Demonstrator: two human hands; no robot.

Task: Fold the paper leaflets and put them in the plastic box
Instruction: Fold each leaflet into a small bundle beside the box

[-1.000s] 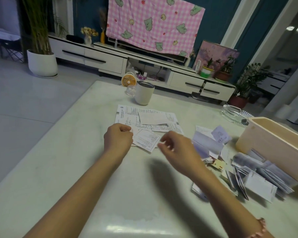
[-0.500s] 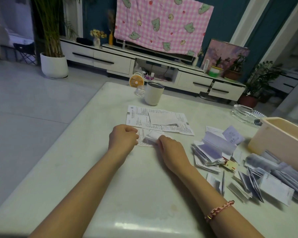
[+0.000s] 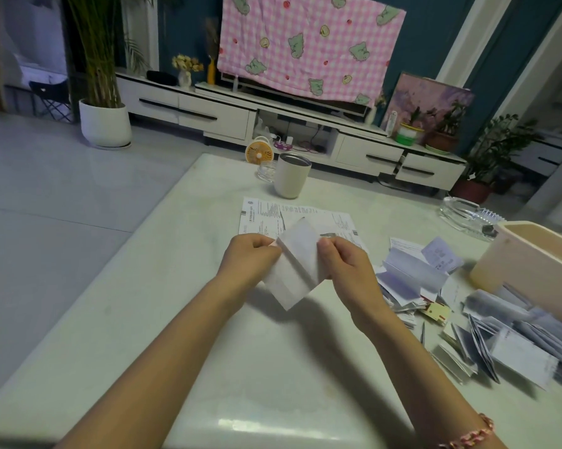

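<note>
Pale marble-look table (image 3: 137, 319) in a dim living room, seen from above. Nearest are both forearms, with a pink bracelet (image 3: 467, 432) on the right wrist. Just past them, the left hand (image 3: 250, 260) and right hand (image 3: 344, 264) pinch a folded leaflet (image 3: 294, 267) between them, lifted off the table and tilted – each hand is closed on one side edge, fingers curled.

To do this step well, I'd say: line the edges up before pressing, run a thumb along the crease so it stays flat, then carry it right to the box.

On the right lies a loose pile of folded leaflets (image 3: 516, 345), and beyond it the beige plastic box (image 3: 532, 264) at the table's right edge; I can't see inside it. Behind the hands, a large printed sheet (image 3: 263, 215) lies flat and unfolded. Farther off stand a cream cup (image 3: 291, 176) and a glass ashtray (image 3: 467, 215), then a TV stand with a pink checked cloth (image 3: 308, 43) hanging over the screen.

Versus half a second ago – the leaflet was down on the table with both hands pressing it flat; now it's raised and held in the air between the hands. The pile, the box and the cup haven't moved.
</note>
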